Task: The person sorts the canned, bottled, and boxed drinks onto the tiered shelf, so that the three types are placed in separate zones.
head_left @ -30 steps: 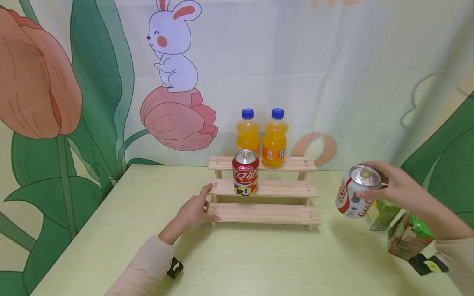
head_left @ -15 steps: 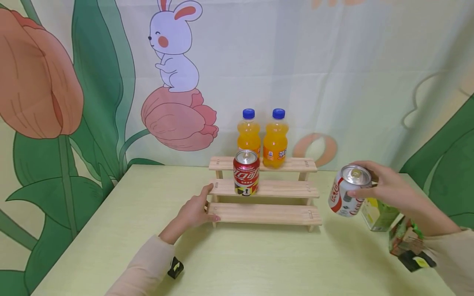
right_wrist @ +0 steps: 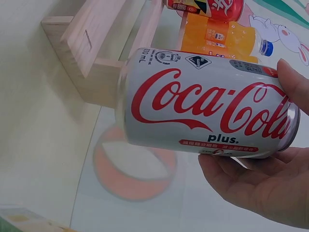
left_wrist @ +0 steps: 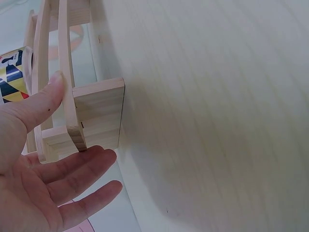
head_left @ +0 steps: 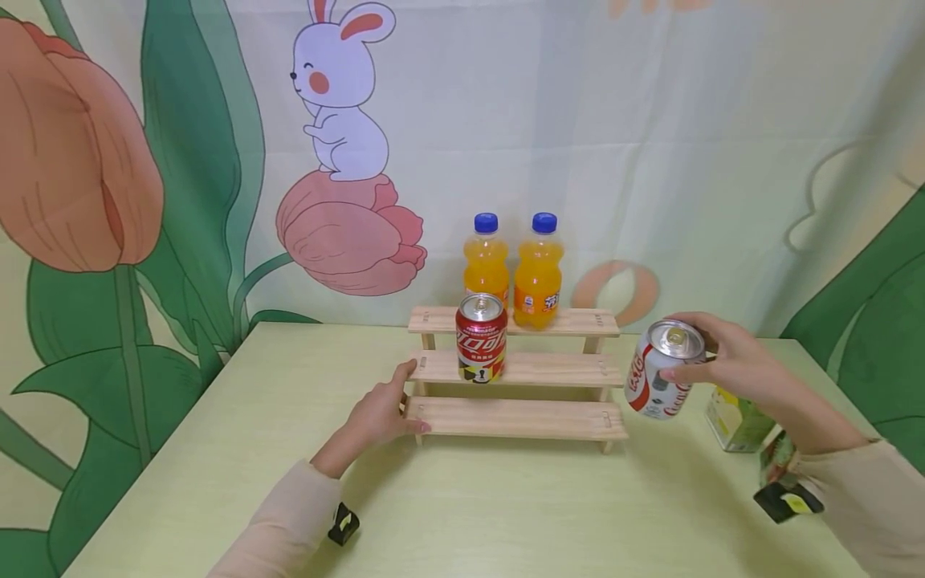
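Note:
In the head view my right hand (head_left: 744, 373) holds a white Coca-Cola can (head_left: 663, 371) just off the right end of a three-tier wooden rack (head_left: 516, 416). Thumb and fingers grip the can near its top, and it is slightly tilted. In the right wrist view the can (right_wrist: 207, 104) reads "plus". My left hand (head_left: 379, 411) holds the rack's left end; in the left wrist view the thumb lies on a board of the rack (left_wrist: 67, 63) while fingers touch its end. A red cola can (head_left: 482, 341) stands on the middle tier.
Two orange soda bottles (head_left: 538, 277) with blue caps stand on the top tier, the left one partly hidden by the red can. Right of the rack, a green-yellow carton (head_left: 739, 421) and a second carton (head_left: 776, 457), mostly behind my right arm, stand on the table (head_left: 506, 514).
My right hand has carried the white can left, closer to the rack's right end. My left hand stays on the rack, and the red can and bottles have not moved.

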Demonstrator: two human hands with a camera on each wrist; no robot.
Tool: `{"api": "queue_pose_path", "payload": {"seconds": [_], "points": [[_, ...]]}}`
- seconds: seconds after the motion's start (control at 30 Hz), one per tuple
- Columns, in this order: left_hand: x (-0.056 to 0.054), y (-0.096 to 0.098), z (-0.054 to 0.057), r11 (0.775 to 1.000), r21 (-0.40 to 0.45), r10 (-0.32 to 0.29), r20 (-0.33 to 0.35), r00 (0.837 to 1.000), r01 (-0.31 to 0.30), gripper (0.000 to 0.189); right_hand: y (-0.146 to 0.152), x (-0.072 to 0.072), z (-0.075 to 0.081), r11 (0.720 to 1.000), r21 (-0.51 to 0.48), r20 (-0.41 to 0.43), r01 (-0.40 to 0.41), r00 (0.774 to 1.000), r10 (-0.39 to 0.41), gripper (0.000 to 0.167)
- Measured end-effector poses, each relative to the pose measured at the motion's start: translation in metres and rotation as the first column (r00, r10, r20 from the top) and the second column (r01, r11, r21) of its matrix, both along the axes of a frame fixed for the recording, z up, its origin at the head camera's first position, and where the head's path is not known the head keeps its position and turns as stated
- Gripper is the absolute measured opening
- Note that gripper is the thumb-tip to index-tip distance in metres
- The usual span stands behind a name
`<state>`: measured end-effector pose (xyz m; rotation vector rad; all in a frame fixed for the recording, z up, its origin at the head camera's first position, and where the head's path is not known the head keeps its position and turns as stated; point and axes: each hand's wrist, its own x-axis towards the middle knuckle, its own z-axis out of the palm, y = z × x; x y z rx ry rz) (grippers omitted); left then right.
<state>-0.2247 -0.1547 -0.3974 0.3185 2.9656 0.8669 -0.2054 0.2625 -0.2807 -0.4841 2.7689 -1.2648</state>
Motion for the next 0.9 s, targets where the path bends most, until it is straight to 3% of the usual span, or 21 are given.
{"api": "queue_pose_path", "payload": {"seconds": [0.9], "points": [[0.001,0.0,-0.001,1.0,0.009,-0.012,-0.012,1.0,0.012,0.096,-0.032,-0.02,-0.011,0.994,-0.108,0.001,0.007,1.0,-0.007,0.066]]}}
